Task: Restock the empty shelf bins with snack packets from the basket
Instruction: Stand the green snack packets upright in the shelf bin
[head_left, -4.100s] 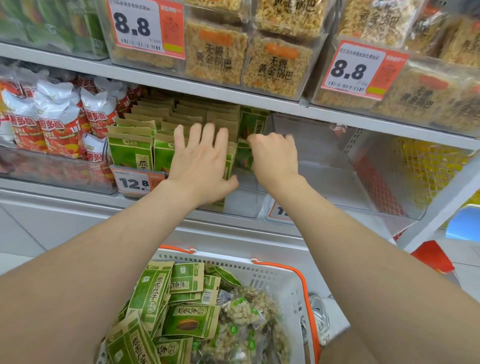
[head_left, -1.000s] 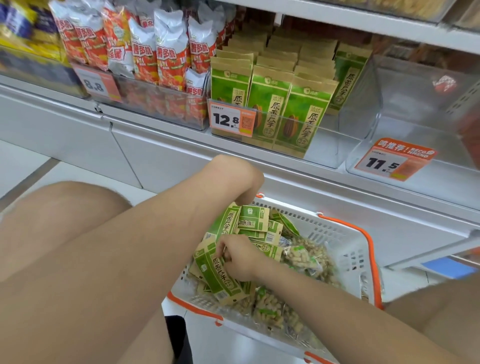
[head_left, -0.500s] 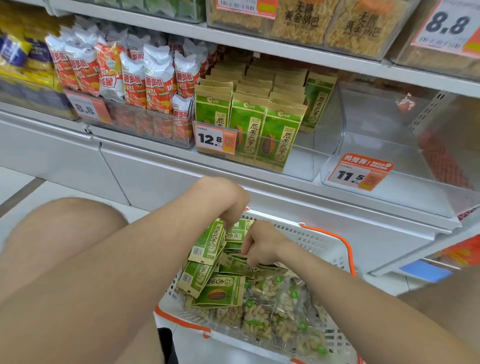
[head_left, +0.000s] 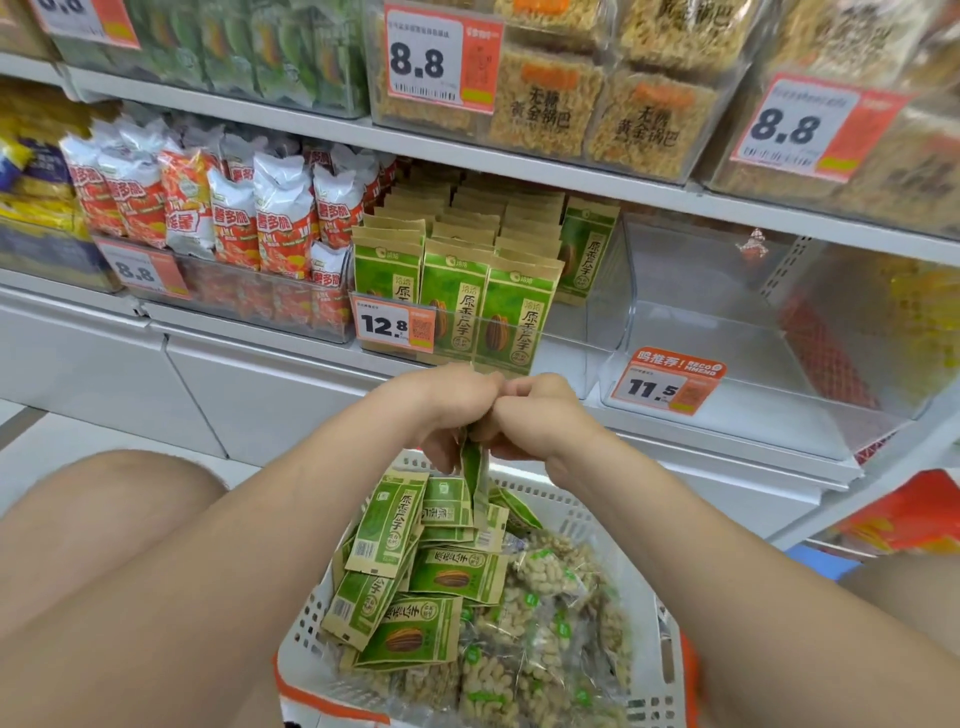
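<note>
Two hands meet at mid-height in front of the shelf, knuckles touching. The left hand (head_left: 441, 400) and the right hand (head_left: 535, 415) both have their fingers curled tightly inward, with no gap between fingertips and thumb. Together they pinch the upper end of a green packet (head_left: 474, 467), which hangs edge-on straight down from the fingers. Whether a second packet is pressed against it cannot be told.

Directly below the fingers stands the white basket (head_left: 306, 623), trimmed in orange. The hanging packet's lower end reaches down to the loose green packets (head_left: 441, 571) heaped in the basket's far-left part; whether it touches them cannot be told. Nearer the person, and to the right of that heap, lie clear peanut packets (head_left: 545, 623).

Just beyond the fingers, on the shelf, a clear bin (head_left: 571, 332) with a 12.8 price tag (head_left: 392, 325) holds upright rows of the same green packets, filling its left and middle. One further packet stands at the right, farther back. Up and to the right of the fingers sits a second clear bin (head_left: 727, 364) with an 11.5 price tag (head_left: 667, 382) on its front edge. Up and to the left of the fingers, red-and-white bags (head_left: 280, 218) fill a neighbouring bin.
</note>
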